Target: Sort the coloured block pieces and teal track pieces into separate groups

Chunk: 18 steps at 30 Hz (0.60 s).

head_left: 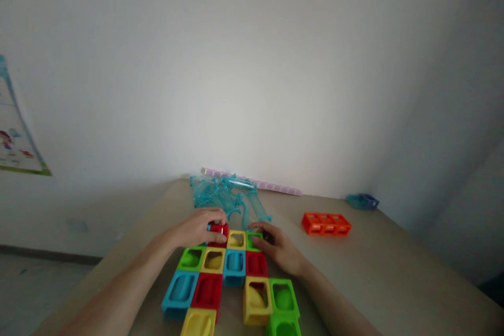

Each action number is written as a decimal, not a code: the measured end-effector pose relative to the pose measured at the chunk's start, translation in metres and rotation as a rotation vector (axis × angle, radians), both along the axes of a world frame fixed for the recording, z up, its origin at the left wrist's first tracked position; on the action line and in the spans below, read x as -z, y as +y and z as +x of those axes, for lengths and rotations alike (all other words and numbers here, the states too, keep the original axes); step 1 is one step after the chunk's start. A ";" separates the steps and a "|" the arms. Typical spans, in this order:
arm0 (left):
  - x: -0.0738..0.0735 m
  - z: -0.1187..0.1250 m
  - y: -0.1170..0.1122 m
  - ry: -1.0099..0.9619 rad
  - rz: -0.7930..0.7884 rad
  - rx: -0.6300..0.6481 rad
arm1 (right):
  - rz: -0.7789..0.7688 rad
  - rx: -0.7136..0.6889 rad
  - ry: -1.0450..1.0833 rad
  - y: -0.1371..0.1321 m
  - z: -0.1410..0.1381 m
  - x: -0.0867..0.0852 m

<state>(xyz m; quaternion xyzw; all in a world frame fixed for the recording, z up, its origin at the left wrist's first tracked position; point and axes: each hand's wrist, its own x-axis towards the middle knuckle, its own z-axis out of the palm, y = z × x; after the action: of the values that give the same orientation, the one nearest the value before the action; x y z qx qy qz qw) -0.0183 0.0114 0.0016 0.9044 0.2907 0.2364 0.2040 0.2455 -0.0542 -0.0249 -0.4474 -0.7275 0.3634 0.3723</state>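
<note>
Several hollow plastic blocks [234, 264] in red, yellow, blue and green lie joined in rows on the beige table [394, 273] before me. My left hand [202, 227] is curled over a red block [219, 232] at the far end of the rows and grips it. My right hand [277, 248] rests beside it, fingers bent round the green block [254, 240] at the far right corner.
A heap of clear turquoise track pieces [226, 195] lies just beyond the blocks. Behind it, against the wall, lies a long pale purple strip [252, 182]. An orange three-hole block [326, 223] and a small blue piece [363, 201] sit to the right.
</note>
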 end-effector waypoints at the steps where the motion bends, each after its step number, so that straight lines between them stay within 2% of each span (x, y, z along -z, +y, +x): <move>1: 0.000 0.000 0.000 0.015 0.010 0.002 | 0.005 0.001 -0.003 0.001 0.000 0.001; 7: 0.001 0.000 0.001 0.074 0.070 -0.027 | 0.008 -0.013 -0.002 0.003 0.001 0.004; 13: 0.003 -0.002 0.002 0.063 -0.028 -0.076 | 0.005 -0.011 0.006 0.001 0.003 0.002; 18: 0.000 -0.001 0.003 0.129 -0.064 -0.009 | -0.002 -0.007 0.002 0.002 0.003 0.002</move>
<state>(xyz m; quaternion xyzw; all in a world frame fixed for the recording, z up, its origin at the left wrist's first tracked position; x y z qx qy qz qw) -0.0192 0.0143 0.0012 0.9095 0.3146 0.1694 0.2124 0.2484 -0.0525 -0.0267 -0.4448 -0.7283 0.3659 0.3712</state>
